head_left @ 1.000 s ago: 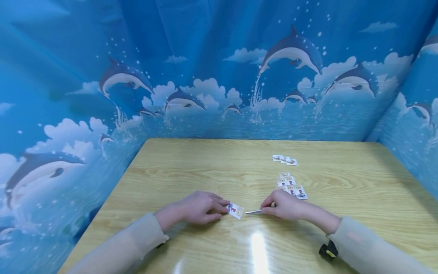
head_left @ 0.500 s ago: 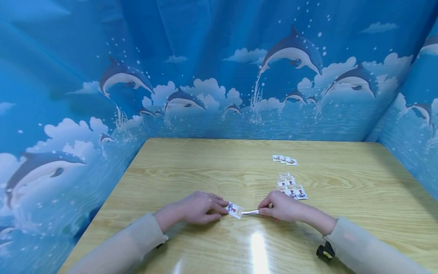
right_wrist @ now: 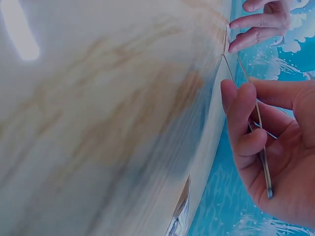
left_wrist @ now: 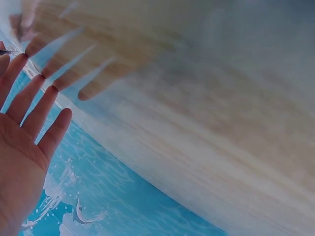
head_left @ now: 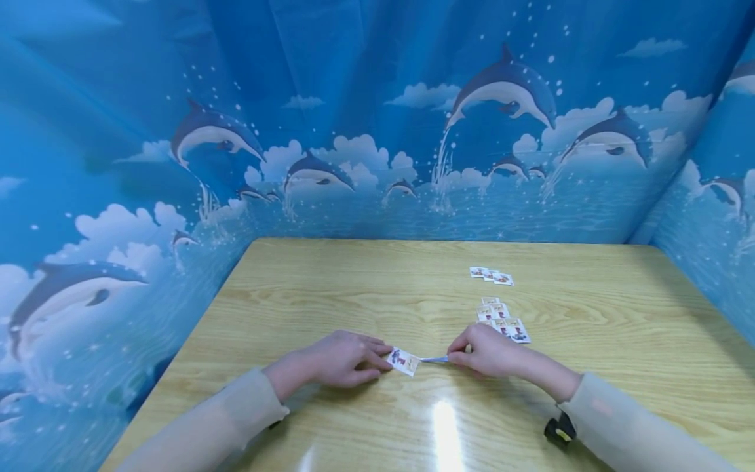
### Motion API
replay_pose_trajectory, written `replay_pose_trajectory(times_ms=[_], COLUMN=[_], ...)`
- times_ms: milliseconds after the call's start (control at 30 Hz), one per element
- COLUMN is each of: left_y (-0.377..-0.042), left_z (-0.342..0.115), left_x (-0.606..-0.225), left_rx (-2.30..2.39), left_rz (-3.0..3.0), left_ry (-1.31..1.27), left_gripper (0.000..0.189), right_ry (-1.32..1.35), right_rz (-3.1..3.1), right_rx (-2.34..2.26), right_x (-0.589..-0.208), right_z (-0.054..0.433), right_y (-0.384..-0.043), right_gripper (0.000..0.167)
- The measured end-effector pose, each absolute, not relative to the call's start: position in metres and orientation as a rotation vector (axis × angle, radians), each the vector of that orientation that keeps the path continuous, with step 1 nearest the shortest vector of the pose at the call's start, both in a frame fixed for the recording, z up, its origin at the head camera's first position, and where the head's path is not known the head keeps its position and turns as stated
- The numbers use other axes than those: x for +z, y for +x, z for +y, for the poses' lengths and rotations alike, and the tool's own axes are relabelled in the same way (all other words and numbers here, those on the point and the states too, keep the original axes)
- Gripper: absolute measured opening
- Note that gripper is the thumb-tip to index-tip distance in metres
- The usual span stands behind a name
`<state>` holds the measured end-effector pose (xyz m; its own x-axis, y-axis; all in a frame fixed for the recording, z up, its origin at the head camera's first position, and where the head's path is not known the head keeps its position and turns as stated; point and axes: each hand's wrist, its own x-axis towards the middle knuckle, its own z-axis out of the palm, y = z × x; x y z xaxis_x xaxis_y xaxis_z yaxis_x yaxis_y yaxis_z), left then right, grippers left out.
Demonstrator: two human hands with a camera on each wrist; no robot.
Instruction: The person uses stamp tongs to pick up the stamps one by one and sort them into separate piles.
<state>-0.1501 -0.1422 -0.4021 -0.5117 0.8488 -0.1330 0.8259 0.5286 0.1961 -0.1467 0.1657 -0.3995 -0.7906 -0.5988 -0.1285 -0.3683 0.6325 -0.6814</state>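
Note:
In the head view, my left hand (head_left: 345, 360) lies palm down with its fingertips at the left edge of a small white printed card (head_left: 404, 362) on the table. Its fingers look nearly straight in the left wrist view. My right hand (head_left: 488, 353) pinches a thin pair of metal tweezers (head_left: 435, 360), whose tips point left and meet the card's right edge. The right wrist view shows the tweezers (right_wrist: 266, 172) running between thumb and fingers, the two tips slightly apart.
Several similar cards (head_left: 516, 330) lie in stepped rows just behind my right hand, which partly covers them. Farther back, a short overlapping row of cards (head_left: 503, 279) rests on the wooden table (head_left: 330, 275). A blue dolphin-print curtain (head_left: 366, 118) surrounds the table's back and sides.
The tweezers moved left to the card's corner, then slightly back and up along its right edge. The card and my left fingertips shifted a little to the left.

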Motion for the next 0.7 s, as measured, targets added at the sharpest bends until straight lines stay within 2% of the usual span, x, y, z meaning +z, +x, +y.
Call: replay_pose_trajectory(times_ms=[700], left_y=[-0.149], left_z=[-0.143], left_x=[-0.404], left_rx=[0.197], left_rz=[2.547], left_ry=[1.439], left_gripper=[0.032], right_ry=[-0.83], right_rz=[2.591], right_rx=[-0.889], right_x=[-0.401], right_z=[0.154], right_y=[-0.145], right_gripper=[0.011])
